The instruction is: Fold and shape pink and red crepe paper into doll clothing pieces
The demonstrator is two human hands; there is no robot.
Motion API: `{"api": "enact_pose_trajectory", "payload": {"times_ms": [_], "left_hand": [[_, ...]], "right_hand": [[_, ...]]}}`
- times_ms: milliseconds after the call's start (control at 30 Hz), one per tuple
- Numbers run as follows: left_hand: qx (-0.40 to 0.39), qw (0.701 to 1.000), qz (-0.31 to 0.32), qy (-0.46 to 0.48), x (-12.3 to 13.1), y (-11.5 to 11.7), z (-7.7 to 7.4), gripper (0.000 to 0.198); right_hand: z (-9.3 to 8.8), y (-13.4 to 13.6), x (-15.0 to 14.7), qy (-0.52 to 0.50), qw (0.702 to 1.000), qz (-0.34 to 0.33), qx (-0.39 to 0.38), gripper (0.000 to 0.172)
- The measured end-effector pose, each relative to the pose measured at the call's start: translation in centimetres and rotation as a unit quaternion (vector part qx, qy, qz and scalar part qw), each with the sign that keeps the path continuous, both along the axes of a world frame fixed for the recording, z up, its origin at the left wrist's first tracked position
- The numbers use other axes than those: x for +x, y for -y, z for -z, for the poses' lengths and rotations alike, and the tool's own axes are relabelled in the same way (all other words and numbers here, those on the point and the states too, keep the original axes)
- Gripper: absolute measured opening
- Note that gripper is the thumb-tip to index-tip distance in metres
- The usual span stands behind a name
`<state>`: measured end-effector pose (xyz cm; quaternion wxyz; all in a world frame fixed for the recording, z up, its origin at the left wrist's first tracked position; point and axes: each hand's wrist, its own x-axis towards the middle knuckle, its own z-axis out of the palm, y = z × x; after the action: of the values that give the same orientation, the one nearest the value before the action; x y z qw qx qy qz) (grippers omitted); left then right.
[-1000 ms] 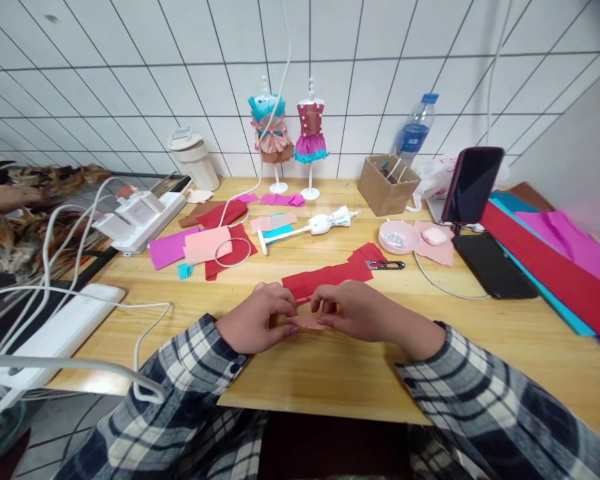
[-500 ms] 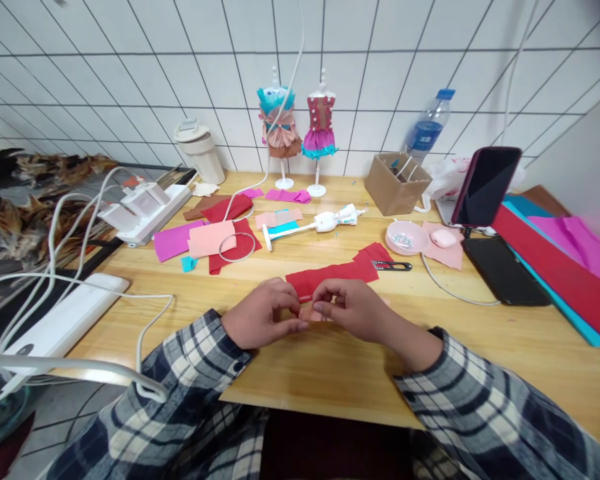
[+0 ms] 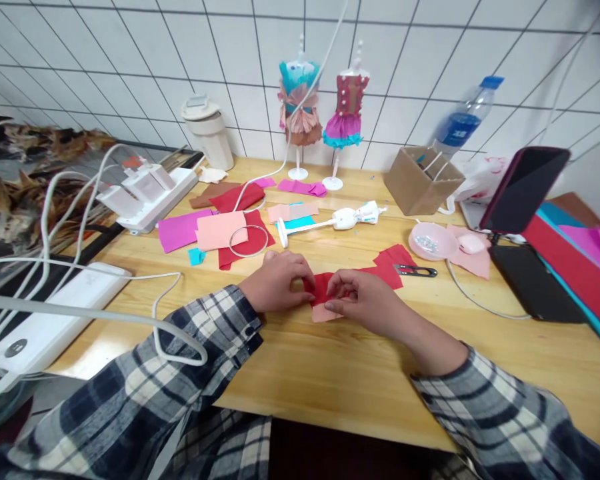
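Observation:
A red crepe paper strip [image 3: 322, 285] lies on the table in front of me, with a smaller pink paper piece [image 3: 324, 313] along its near edge. My left hand [image 3: 279, 283] pinches the left edge of the red strip between thumb and fingers. Above the pink piece, my right hand [image 3: 369, 300] has its thumb and fingertips closed on the red strip. The right hand partly hides both papers. Beyond it, the strip runs right to a folded red piece [image 3: 396, 259], where black thread snips [image 3: 418, 271] rest.
A small white dress form [image 3: 347, 219] lies on its side; two dressed forms [image 3: 300, 100] stand by the wall. Pink, red and purple papers [image 3: 221, 230] and a metal ring [image 3: 249, 253] sit left. A bead dish [image 3: 434, 252], box [image 3: 415, 183] and phone [image 3: 523, 193] are right. Cables cross the left side.
The view has shifted, so things on the table appear further right. My hands have brought the red strip over the pink piece, and more of the red now shows between them.

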<state>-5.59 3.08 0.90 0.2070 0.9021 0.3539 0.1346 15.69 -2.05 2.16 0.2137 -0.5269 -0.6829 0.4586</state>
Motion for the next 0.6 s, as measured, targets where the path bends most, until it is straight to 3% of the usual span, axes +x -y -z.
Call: {"api": "enact_pose_trajectory", "payload": {"times_ms": [300, 600], "left_hand": [[-0.032, 0.999, -0.009, 0.003, -0.3, 0.4, -0.2, 0.016], [-0.035, 0.999, -0.004, 0.006, -0.1, 0.5, -0.3, 0.015]], "right_hand": [[1.0, 0.4, -0.7, 0.086, 0.996, 0.023, 0.009, 0.011], [0.6, 0.4, -1.3, 0.17, 0.984, 0.026, 0.043, 0.012]]}}
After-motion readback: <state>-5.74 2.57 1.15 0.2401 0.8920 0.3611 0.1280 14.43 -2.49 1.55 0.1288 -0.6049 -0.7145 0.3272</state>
